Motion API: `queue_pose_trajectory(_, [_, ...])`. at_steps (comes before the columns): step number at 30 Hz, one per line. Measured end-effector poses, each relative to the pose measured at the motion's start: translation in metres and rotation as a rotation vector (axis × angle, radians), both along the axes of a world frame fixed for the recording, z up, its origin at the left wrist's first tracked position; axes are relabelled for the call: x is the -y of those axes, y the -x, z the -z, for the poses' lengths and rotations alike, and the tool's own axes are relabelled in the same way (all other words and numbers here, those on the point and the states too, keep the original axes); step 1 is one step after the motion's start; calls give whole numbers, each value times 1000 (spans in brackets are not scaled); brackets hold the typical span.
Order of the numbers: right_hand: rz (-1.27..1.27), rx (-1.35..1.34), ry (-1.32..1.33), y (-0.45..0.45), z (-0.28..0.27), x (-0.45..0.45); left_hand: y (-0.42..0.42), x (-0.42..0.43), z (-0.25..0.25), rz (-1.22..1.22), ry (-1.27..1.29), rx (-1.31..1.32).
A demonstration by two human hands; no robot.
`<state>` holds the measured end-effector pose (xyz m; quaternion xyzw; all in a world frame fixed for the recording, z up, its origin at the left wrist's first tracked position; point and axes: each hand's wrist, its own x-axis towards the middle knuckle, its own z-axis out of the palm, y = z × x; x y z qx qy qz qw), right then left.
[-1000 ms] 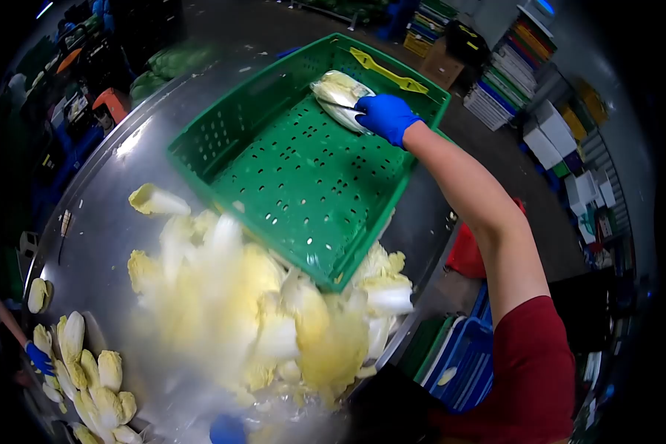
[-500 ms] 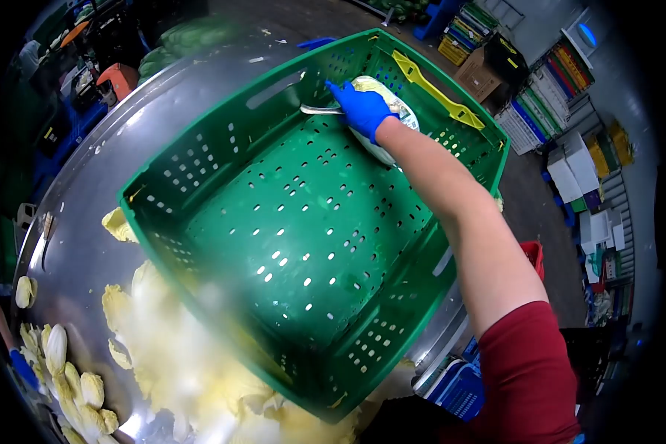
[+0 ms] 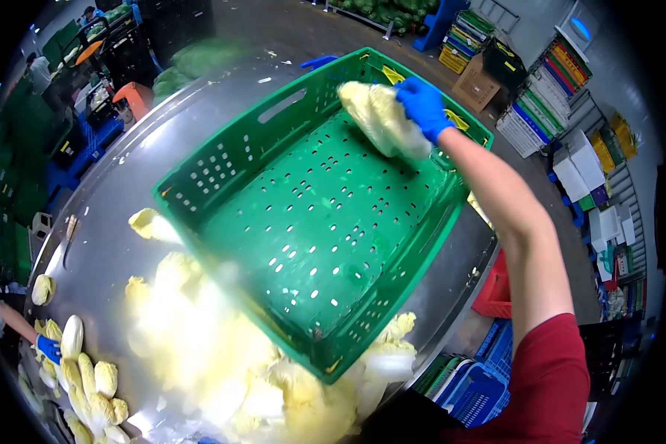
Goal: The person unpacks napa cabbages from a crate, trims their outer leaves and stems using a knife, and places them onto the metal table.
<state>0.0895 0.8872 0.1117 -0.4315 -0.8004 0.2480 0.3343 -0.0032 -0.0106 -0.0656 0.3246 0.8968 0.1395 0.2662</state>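
My right hand (image 3: 423,109), in a blue glove, is closed on the near-right side of a napa cabbage (image 3: 377,117). The pale yellow cabbage is tilted over the far end of a green plastic crate (image 3: 233,144), and its lower end looks pale and blurred. Perforated walls and floor show in the crate, which has yellow clips at its far right wall. No other cabbage shows inside it. Loose cabbage leaves (image 3: 200,325) lie in a blurred heap in front of the crate. My left hand is not recognisable; only a sliver of blue shows at the bottom edge.
The crate rests on a round metal table (image 3: 118,244). At lower left, another person's blue-gloved hand (image 3: 49,348) is among several small cabbages (image 3: 89,385). A knife (image 3: 69,231) lies by the left rim. Red (image 3: 496,288) and blue crates (image 3: 477,392) stand at lower right.
My right hand has moved right and tilted the cabbage, so its yellow leaves now show. The metal piece by my fingers is out of sight. The crate appears shifted in view.
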Motion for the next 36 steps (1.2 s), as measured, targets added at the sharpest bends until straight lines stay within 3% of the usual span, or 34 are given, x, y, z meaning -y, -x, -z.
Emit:
queue_pose_trajectory(3, [-84, -379, 253, -15, -60, 53, 7, 25, 12, 91, 4, -29])
queue_pose_trajectory(5, [-303, -390, 41, -17, -94, 97, 36, 14, -1, 100, 448, 371])
queue_pose_trajectory(7, [-500, -381, -10, -21, -136, 153, 58, 74, 44, -215, -199, 679])
queue_pose_trajectory(8, [-604, -403, 49, -24, -158, 186, 62, 39, -8, -157, -124, 699])
queue_pose_trajectory(9, [-745, -573, 260, -24, -178, 223, 67, 18, -37, -259, -172, 841])
queue_pose_trajectory(10, [-734, -753, 351, -17, -197, 275, 53, -12, -81, -347, -341, 797])
queue_pose_trajectory(11, [-704, -928, 453, -10, -210, 323, 53, -37, -132, -118, -291, 675])
queue_pose_trajectory(12, [-847, -1037, 596, -5, -215, 353, 42, -54, -162, -163, -358, 622])
queue_pose_trajectory(13, [-924, -1088, 732, -3, -208, 382, 28, -53, -163, -296, -607, 639])
queue_pose_trajectory(14, [-988, -1135, 875, -1, -201, 411, 17, -76, -196, -238, -682, 735])
queue_pose_trajectory(17, [-1042, -1081, 1187, -2, -180, 516, -27, -105, -192, -242, -1263, 1238])
queue_pose_trajectory(19, [-1065, -1032, 1363, -5, -162, 584, -40, -98, -162, -323, -1696, 1656])
queue_pose_trajectory(22, [-824, -862, 1533, -14, -123, 653, -27, -46, -168, -714, -1904, 1417])
queue_pose_trajectory(23, [-753, -729, 1514, -19, -104, 668, -16, -26, -164, -1057, -1719, 1063])
queue_pose_trajectory(25, [-662, -359, 1398, -29, -61, 692, 9, 17, -160, -1057, -1691, 1054])
queue_pose_trajectory(26, [-660, -309, 1475, -31, -46, 697, 14, 39, -159, -1040, -1605, 1131])
queue_pose_trajectory(29, [-636, -144, 1533, -41, -2, 711, 28, 65, -155, -1266, -1416, 611])
queue_pose_trajectory(31, [-745, 5, 1393, -42, 25, 722, 38, 97, -131, -1248, -1466, 594])
queue_pose_trajectory(33, [-812, 118, 1229, -37, 43, 728, 40, 108, -109, -1186, -1271, 257])
queue_pose_trajectory(36, [-834, 165, 1164, -20, 52, 729, 42, 121, -102, -1301, -1369, 423])
